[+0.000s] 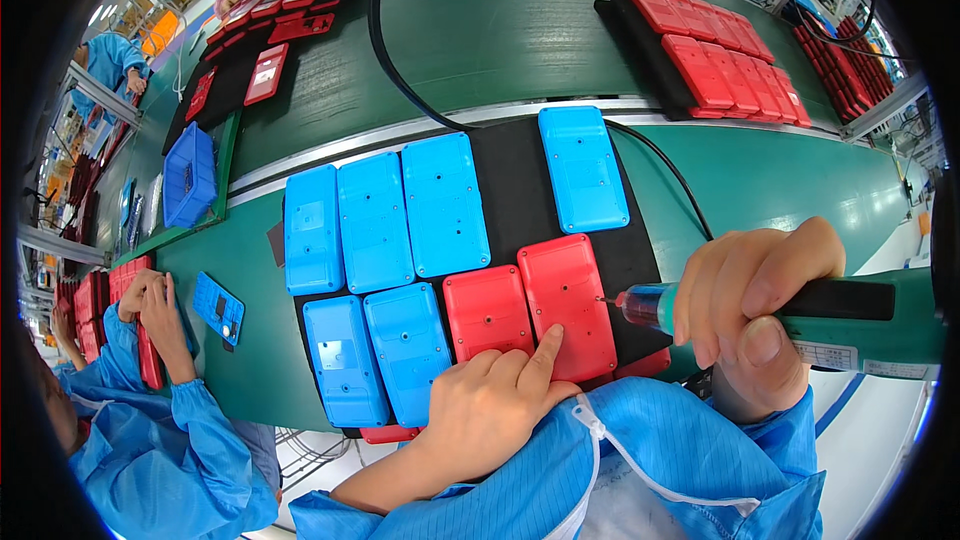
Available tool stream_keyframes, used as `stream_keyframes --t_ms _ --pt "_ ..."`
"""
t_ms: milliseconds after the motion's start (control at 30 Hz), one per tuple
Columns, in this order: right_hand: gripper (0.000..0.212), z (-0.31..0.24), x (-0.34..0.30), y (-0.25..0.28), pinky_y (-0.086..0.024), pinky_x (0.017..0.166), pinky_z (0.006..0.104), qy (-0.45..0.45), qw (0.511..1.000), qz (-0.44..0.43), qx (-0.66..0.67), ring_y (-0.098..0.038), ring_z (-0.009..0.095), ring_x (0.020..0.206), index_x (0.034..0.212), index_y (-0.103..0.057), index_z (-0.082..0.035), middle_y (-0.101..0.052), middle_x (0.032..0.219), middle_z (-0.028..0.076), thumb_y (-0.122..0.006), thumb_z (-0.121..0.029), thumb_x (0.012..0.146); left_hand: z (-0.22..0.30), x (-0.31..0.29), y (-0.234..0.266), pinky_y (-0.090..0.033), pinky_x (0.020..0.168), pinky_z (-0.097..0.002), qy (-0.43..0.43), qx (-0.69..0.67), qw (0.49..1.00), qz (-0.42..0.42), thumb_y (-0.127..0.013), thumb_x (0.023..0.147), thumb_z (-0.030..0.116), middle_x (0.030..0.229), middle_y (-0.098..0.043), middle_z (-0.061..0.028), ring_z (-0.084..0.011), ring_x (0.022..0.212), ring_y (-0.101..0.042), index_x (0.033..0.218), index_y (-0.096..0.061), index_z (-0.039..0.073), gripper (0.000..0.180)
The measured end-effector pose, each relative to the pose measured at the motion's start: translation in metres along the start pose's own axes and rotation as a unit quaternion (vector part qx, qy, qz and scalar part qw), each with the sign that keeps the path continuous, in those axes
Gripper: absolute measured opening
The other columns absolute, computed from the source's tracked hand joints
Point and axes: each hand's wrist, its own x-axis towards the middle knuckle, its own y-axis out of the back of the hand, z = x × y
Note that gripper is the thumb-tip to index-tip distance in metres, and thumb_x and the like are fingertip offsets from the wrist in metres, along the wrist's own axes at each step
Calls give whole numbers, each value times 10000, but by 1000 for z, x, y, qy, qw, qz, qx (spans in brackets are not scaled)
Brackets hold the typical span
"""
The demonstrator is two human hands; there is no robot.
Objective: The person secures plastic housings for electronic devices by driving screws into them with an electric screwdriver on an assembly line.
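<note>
My right hand (755, 305) is wrapped round a green and black electric screwdriver (870, 340) that lies nearly level. Its thin bit points left to the right edge of a red plastic case (568, 285); whether it touches a screw there, I cannot tell. On the lower part of that case presses the outstretched index finger of my left hand (488, 400), the other fingers loosely bent. A second red case (487, 310) lies to its left, partly behind my left hand. Several blue cases (438, 205) share the black mat (508, 180), backs up, with small screw holes.
A black cable (665, 165) runs past the mat's right side. Stacked red cases (720, 55) stand on the far green conveyor (510, 40). To the left are a blue bin (190, 175), a loose blue panel (217, 306) and a co-worker's hands (165, 325) at red cases.
</note>
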Motion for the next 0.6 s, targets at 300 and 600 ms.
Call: stream_keyframes --t_ms 300,600 --pt "250 8 9 0 -417 389 235 8 999 -47 -19 -467 99 389 824 -383 -76 -473 524 15 -610 -182 815 -3 1 0 -380 384 -241 -16 9 1000 -3 -673 665 339 520 -415 7 -114 453 -444 1008 -615 26 469" --pt "266 19 4 -6 -386 363 239 46 998 1 -45 -427 92 368 809 -357 -77 -450 498 22 -608 -166 809 -2 5 4 -386 385 -234 -59 61 996 -34 -627 710 306 533 -431 9 -113 475 -468 1019 -608 -4 438"
